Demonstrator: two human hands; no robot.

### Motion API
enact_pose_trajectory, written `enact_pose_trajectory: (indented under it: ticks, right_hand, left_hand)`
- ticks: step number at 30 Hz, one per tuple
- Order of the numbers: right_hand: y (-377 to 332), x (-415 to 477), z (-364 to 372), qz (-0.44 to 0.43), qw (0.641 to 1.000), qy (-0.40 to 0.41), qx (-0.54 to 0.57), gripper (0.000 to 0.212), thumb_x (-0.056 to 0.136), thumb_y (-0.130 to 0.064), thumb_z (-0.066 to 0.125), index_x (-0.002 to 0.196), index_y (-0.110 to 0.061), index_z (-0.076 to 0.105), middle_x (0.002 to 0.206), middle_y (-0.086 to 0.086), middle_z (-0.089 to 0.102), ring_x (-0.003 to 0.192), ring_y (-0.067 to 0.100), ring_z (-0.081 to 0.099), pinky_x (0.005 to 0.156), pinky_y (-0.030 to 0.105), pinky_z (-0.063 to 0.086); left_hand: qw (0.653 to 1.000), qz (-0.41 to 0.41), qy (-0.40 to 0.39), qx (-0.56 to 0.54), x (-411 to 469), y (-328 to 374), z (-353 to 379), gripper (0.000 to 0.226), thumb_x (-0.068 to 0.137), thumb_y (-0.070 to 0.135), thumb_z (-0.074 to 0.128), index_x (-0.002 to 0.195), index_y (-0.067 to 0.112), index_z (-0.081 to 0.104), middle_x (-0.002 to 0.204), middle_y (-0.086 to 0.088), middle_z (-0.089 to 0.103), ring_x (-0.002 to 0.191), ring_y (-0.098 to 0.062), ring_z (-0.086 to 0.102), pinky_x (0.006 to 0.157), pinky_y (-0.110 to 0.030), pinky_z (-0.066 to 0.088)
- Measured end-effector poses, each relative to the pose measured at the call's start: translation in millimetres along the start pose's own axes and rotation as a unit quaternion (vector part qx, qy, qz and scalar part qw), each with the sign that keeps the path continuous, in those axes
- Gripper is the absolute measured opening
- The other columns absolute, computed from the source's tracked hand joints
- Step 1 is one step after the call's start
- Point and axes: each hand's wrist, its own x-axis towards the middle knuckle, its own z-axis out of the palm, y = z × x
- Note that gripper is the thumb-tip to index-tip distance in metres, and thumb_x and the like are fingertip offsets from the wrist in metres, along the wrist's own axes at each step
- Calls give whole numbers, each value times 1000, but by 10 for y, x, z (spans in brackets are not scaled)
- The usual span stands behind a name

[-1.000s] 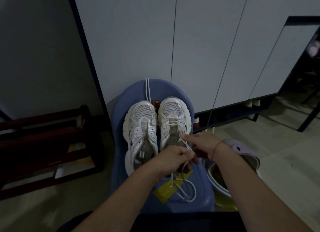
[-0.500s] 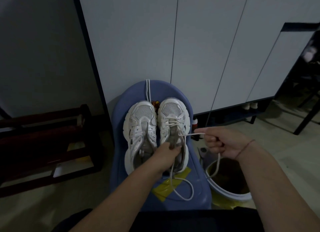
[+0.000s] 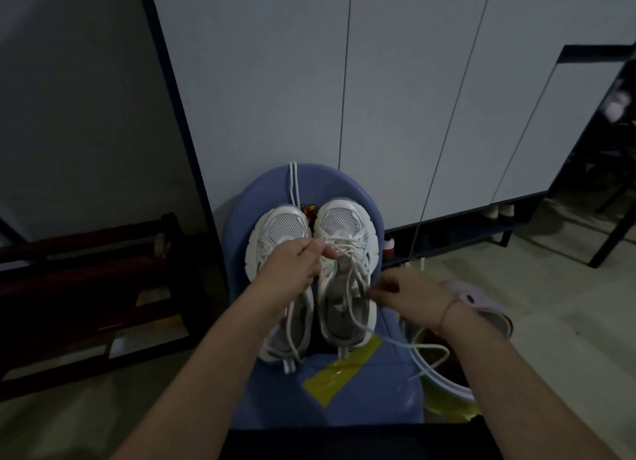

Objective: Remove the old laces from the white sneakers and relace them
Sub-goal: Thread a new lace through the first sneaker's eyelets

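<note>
Head view: left hand [image 3: 296, 270] pinched lace [image 3: 426, 346] above sneaker [image 3: 340, 222]; right hand [image 3: 409, 296] blurred, grip unclear. Likely unlacing; next move called for drawing lace from eyelets.

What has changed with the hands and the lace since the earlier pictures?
The left hand moved forward along the laced sneaker, heel to toe end, and pinches the lace there. The right hand, which had pulled lace out sideways, returned beside that sneaker; its grip is blurred. Both sneakers stayed on the chair.
</note>
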Motion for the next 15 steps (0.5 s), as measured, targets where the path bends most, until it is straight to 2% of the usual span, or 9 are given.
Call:
enact_pose_trajectory:
  ticks: [2, 3, 5, 7, 8, 10, 12, 14, 15]
  right_hand:
    - [-108, 35, 49, -100, 984, 126, 79, 13, 88, -11, 63, 93, -23, 61, 94, -12, 56, 73, -1, 59, 64, 8, 43]
    - [-158, 55, 63, -143, 969, 128, 153, 23, 89, -9, 62, 107, -23, 60, 107, -11, 56, 76, 1, 61, 70, 12, 47]
    - [-239, 78, 82, -184, 951, 59, 242, 29, 91, -10, 59, 118, -20, 58, 115, -4, 61, 85, 11, 65, 79, 22, 54]
    - [-289, 92, 98, -193, 956, 55, 213, 16, 91, -11, 59, 105, -16, 66, 98, 1, 69, 84, 9, 65, 77, 18, 52]
    - [-284, 111, 90, -186, 959, 90, 196, 9, 90, -12, 60, 92, -16, 69, 84, -2, 69, 76, 3, 63, 71, 15, 50]
    - [-224, 189, 59, -135, 945, 179, 237, 18, 89, -13, 62, 73, -20, 67, 61, -11, 61, 57, 0, 53, 58, 13, 44]
    - [-108, 288, -8, -22, 888, 240, 392, 21, 90, -13, 60, 69, -17, 65, 51, -8, 50, 49, 7, 43, 48, 17, 38]
    - [5, 378, -81, 95, 763, 251, 589, 25, 92, -12, 56, 67, -11, 58, 55, 3, 42, 42, 9, 36, 41, 18, 33]
    - [61, 421, -77, 139, 716, 252, 636, 27, 94, -11, 54, 67, -10, 55, 58, 5, 40, 37, 7, 35, 38, 17, 32]
  left_hand:
    - [998, 16, -29, 57, -23, -9, -62, 35, 105, 29, 40, 89, 13, 67, 49, 12, 34, 44, -4, 29, 44, -17, 27]
    - [996, 20, -46, 70, -36, -14, -73, 34, 104, 30, 41, 88, 15, 67, 49, 12, 35, 45, -4, 29, 45, -20, 26]
    - [995, 22, -77, 62, -56, -17, -77, 33, 104, 29, 43, 83, 20, 66, 50, 12, 36, 46, -5, 29, 46, -22, 25]
    - [995, 23, -80, 62, -68, -1, -120, 34, 103, 28, 44, 76, 21, 63, 49, 13, 36, 45, -3, 30, 47, -20, 26]
    - [995, 24, -74, 63, -78, 12, -161, 34, 103, 28, 45, 75, 18, 62, 48, 13, 35, 45, -3, 29, 47, -18, 26]
    - [997, 23, -66, 43, -91, 36, -260, 34, 103, 27, 44, 77, 12, 60, 50, 11, 32, 46, -4, 26, 46, -16, 23]
    - [998, 20, -54, 20, -90, 42, -370, 33, 103, 27, 43, 81, 9, 58, 50, 10, 31, 46, -5, 24, 47, -19, 21]
    - [999, 14, -38, 6, -79, 27, -449, 33, 103, 28, 43, 82, 8, 58, 50, 10, 29, 45, -4, 23, 48, -21, 21]
    - [999, 9, -34, -2, -73, 10, -472, 33, 103, 29, 43, 82, 9, 58, 50, 9, 29, 45, -4, 23, 48, -21, 20]
